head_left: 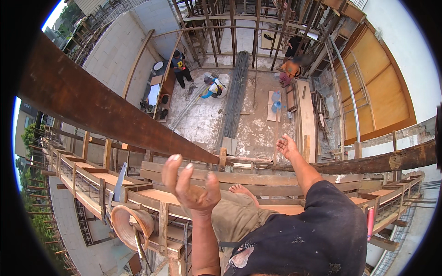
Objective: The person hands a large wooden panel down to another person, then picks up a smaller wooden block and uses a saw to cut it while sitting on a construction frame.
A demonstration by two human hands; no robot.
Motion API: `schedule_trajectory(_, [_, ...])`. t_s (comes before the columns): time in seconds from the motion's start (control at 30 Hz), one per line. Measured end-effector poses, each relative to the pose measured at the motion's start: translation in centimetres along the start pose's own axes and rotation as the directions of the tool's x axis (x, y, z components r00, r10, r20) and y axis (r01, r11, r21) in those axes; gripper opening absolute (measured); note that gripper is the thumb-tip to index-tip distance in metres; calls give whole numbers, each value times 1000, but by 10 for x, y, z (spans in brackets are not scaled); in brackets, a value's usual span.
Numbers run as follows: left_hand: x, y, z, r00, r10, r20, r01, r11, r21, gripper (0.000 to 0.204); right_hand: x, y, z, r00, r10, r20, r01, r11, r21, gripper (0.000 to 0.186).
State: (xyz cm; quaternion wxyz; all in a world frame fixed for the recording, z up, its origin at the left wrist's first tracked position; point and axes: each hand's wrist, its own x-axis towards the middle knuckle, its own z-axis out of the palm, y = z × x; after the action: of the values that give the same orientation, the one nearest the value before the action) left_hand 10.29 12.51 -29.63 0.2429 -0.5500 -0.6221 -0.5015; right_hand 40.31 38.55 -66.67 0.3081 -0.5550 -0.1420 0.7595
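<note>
My left hand (pixel 192 186) is raised near the camera with its fingers apart, and nothing is in it. Held out over the drop, my right hand (pixel 287 146) has its fingers spread and slightly bent, also bare of any object. Below my left hand runs a wooden formwork trough (pixel 165 197) of planks and battens. A handsaw (pixel 120 181) stands blade up in it, left of that hand. Next to the saw hangs a dusty orange-brown bucket (pixel 117 225) with a long-handled tool (pixel 139 244) leaning out. My bare foot (pixel 244 191) rests on the planks.
A rusty brown beam (pixel 115 115) slants across the left, and a rough timber pole (pixel 391 160) crosses at right. Far below, several people work around a bundle of steel bars (pixel 237 92). Blue water bottles (pixel 276 106) stand near a long board (pixel 304 115).
</note>
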Motion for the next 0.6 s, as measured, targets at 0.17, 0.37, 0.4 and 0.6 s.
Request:
schedule_trajectory(0.17, [-94, 0, 63, 796, -384, 467, 546, 789, -281, 34, 4, 1, 15, 1000, 9, 0, -9, 1000, 23, 41])
schedule_trajectory(0.37, [-166, -25, 95, 264, -605, 751, 959, 79, -274, 47, 11, 3, 18, 1000, 7, 14, -7, 999, 43, 43])
schedule_trajectory(0.4, [-174, -29, 98, 264, -605, 751, 959, 79, -273, 47, 12, 2, 18, 1000, -3, 26, 1, 999, 46, 43])
schedule_trajectory(0.6, [-192, -40, 102, 144, -630, 763, 972, -55, -229, 58, 14, 4, 19, 1000, -2, 26, -1, 996, 92, 43])
